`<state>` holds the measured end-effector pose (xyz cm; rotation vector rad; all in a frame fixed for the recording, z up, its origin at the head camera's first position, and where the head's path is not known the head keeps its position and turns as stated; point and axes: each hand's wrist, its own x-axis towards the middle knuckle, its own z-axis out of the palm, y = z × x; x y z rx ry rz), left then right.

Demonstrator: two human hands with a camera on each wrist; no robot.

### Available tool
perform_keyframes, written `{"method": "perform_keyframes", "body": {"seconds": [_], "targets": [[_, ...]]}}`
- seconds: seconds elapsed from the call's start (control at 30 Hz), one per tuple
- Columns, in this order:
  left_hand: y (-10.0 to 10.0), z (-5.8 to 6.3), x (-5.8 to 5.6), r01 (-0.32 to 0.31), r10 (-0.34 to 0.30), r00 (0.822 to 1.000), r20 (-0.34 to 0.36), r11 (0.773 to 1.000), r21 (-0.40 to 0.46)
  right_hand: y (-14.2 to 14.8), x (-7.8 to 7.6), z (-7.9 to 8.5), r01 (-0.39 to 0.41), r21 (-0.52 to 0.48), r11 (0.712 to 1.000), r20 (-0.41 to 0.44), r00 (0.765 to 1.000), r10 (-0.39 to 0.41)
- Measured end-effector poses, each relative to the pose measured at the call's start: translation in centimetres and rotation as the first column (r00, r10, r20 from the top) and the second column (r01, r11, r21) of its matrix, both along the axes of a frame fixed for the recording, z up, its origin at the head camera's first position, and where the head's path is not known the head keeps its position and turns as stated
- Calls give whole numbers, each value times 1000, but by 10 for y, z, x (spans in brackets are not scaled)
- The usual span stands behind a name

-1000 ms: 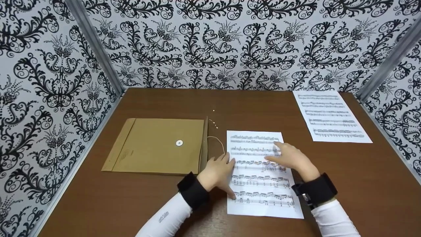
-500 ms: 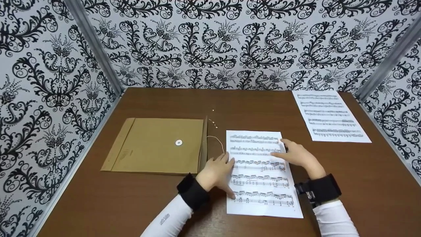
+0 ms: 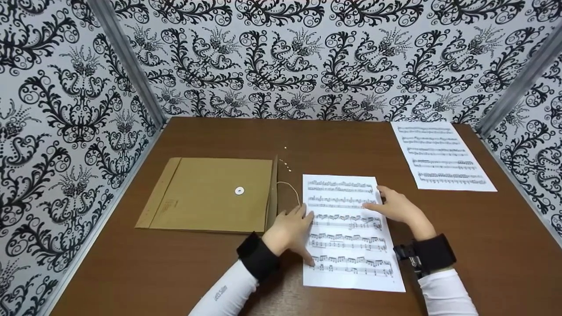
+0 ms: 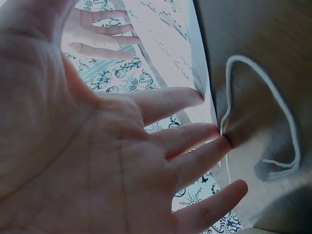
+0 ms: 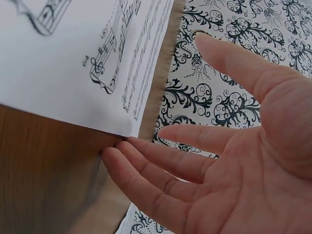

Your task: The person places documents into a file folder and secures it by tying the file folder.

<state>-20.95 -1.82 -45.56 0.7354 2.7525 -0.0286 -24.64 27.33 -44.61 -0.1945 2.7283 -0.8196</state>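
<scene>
Bracketing a music sheet (image 3: 342, 230) from both sides

The left hand (image 3: 290, 230), fingers (image 4: 168, 105) spread, touches its left edge; the right hand (image 3: 397, 208), fingers parted, seems to touch its right. Neither grips anything. A string (image 4: 287, 114) lies by the left fingers.

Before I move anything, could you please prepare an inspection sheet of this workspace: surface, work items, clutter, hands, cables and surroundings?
Surface: brown table, wood-like finish.
Work items: near music sheet between the hands; far music sheet at back right; brown envelope with a white button, at left.
Clutter: a few tiny pale specks beyond the near music sheet; too small to identify.
Hands: left hand at the near music sheet's left edge, right hand at its right edge; fingers extended.
Cables: nothing seen; only a pale string between envelope and left hand.
Surroundings: black-and-white patterned panels, grey corner strips.
</scene>
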Motion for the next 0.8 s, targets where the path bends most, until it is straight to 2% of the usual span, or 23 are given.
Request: {"method": "perform_keyframes", "body": {"seconds": [0.47, 0.63, 0.8], "targets": [[-2, -2, -1, 4, -4, 1000, -6, 1000, 14, 9, -7, -3, 37, -104, 994, -20, 999, -39], [-4, 0, 1, 1, -1, 1000, 11, 1000, 30, 13, -6, -2, 85, -213, 973, 43, 996, -78], [-5, 2, 2, -4, 3, 1000, 19, 999, 37, 14, -7, -3, 104, -271, 957, 53, 994, -93]]}}
